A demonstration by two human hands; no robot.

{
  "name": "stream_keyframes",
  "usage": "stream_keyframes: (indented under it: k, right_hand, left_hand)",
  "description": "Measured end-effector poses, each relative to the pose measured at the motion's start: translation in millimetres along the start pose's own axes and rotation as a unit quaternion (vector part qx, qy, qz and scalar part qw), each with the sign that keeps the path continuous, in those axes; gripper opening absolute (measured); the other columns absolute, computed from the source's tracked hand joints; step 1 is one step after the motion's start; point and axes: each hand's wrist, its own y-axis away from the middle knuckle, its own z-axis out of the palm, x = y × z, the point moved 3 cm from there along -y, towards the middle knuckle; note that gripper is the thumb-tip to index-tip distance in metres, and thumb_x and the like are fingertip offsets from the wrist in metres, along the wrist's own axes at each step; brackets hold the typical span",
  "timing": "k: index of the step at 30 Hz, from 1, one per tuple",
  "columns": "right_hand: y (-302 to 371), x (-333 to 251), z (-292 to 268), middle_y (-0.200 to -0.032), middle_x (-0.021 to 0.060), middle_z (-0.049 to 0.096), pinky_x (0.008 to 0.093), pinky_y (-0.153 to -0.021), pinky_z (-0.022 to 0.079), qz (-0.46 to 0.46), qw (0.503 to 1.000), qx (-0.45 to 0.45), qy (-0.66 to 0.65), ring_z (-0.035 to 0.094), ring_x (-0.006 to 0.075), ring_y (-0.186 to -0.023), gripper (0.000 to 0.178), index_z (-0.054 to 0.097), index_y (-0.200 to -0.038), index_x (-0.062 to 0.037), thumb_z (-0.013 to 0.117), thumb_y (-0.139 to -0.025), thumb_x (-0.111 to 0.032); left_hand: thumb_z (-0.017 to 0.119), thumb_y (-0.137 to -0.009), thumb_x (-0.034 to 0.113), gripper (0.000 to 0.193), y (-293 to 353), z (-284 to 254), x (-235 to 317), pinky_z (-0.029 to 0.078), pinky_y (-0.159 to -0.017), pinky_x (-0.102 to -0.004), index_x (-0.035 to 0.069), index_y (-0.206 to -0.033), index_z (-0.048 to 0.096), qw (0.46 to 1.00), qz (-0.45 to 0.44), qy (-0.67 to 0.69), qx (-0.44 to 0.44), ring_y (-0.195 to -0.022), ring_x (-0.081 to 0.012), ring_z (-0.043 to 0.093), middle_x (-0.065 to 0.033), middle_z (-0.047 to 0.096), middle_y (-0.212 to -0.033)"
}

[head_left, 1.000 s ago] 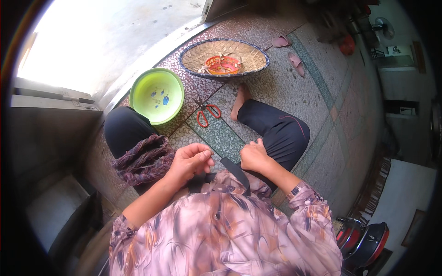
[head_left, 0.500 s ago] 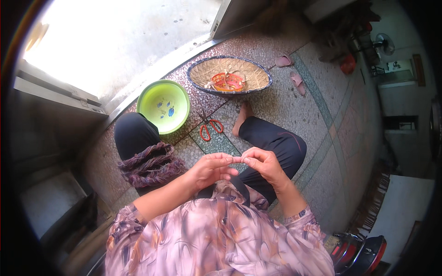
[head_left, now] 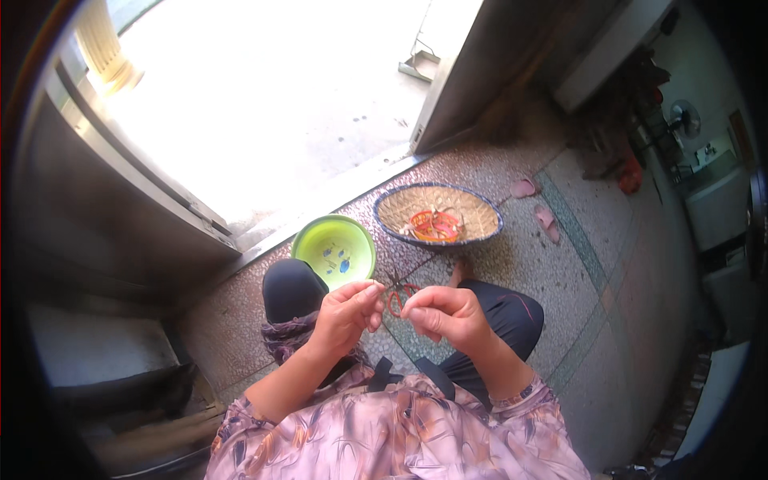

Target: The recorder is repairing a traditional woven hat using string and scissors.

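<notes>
My left hand (head_left: 346, 316) and my right hand (head_left: 450, 315) are raised before my lap, a short way apart. Thumb and forefinger are pressed together on each. Whatever they pinch, if anything, is too fine to make out. Between and beyond them, scissors with red-orange handles (head_left: 394, 306) lie on the floor, partly hidden by my right hand. A bundle of purple yarn (head_left: 284, 339) hangs over my left leg, largely behind my left forearm. On my right trouser leg lies a thin red thread (head_left: 522, 303).
A green basin (head_left: 362, 240) with blue marks inside stands ahead to the left. Beside it is a wide woven basket (head_left: 394, 206) holding a small orange-red basket (head_left: 436, 227) with pale strips. Pink slippers (head_left: 546, 224) lie farther right. Beyond is a bright doorway with a metal sill (head_left: 336, 194).
My hands, which met fingertip to fingertip, have drawn apart and now stand higher, nearer the scissors. The view has tilted up, showing more of the doorway.
</notes>
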Motion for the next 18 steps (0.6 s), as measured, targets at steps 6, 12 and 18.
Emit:
stream_keyframes:
  k: [6, 12, 18]
  right_hand:
    - [-1.1, -113.6, 73.3, -0.07, 0.0147, 0.06, 0.0296, -0.044, 0.041, -0.341, 0.9, -0.248, 0.109, 0.055, 0.0216, -0.052, 0.011, 0.063, -0.086, 0.0088, 0.06, -0.076, 0.008]
    - [17.6, -173.9, 123.2, -0.068, 0.0115, 0.058, 0.0284, -0.039, 0.036, -0.548, 0.739, -0.392, 0.028, 0.051, 0.0174, -0.047, 0.025, 0.062, -0.082, 0.0078, 0.058, -0.087, -0.016]
    - [17.0, -154.8, 154.4, -0.069, 0.0123, 0.058, 0.0278, -0.038, 0.034, -0.533, 0.682, -0.497, -0.063, 0.049, 0.0171, -0.045, 0.019, 0.062, -0.083, 0.0076, 0.056, -0.088, -0.01]
  left_hand:
    - [0.059, -0.09, 0.016, 0.019, 18.6, -1.6, 59.2, 0.044, -0.05, -0.023, 0.002, -0.101, 0.062, 0.995, 0.094, 0.013, 0.029, -0.057, -0.014, 0.058, -0.0062, 0.062, -0.076]
    - [0.052, -0.093, 0.013, 0.018, 49.3, 8.7, 104.3, 0.046, -0.046, -0.0234, 0.001, -0.102, 0.061, 0.973, 0.229, -0.005, 0.027, -0.055, -0.0138, 0.058, -0.008, 0.062, -0.073]
    - [0.053, -0.093, 0.013, 0.018, 118.7, -5.0, 114.6, 0.048, -0.048, -0.0238, 0.0, -0.101, 0.062, 0.928, 0.361, 0.009, 0.095, -0.056, -0.0137, 0.059, -0.0085, 0.063, -0.074]
